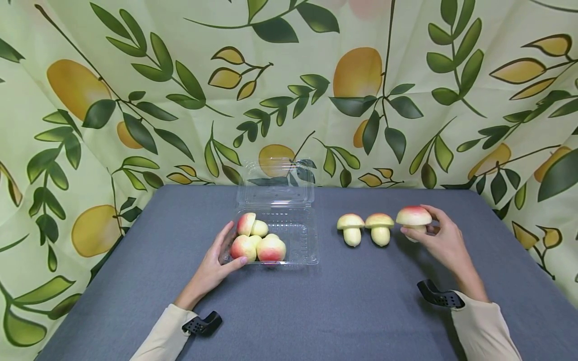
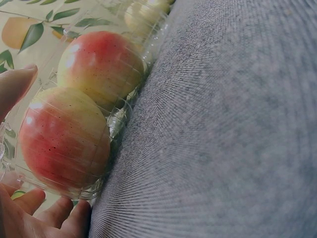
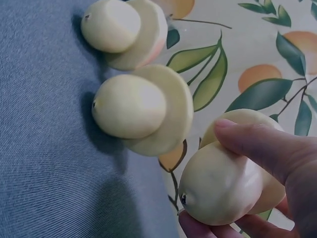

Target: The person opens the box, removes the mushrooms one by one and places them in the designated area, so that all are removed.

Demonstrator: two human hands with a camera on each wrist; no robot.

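Note:
My right hand [image 1: 444, 243] pinches a toy mushroom [image 1: 414, 215] with a red-flushed cap and pale stem, thumb on one side and fingers on the other; a shadow lies below it. Left of that, two similar mushrooms, one [image 1: 351, 229] and another [image 1: 380, 229], rest caps toward the back. My left hand [image 1: 214, 263] holds the near left corner of a clear plastic box [image 1: 302, 243], thumb at the front and fingers along the side. Several red-and-yellow mushrooms [image 1: 271, 249] are grouped in the box's left part. Two rounded caps [image 2: 59, 141] show through its wall in the left wrist view.
The box's clear lid [image 1: 275, 183] stands raised at the back. A grey-blue cloth [image 1: 316, 311] covers the table. Behind it hangs a curtain [image 1: 293, 55] printed with leaves and fruit. Each wrist wears a black strap [image 1: 440, 296].

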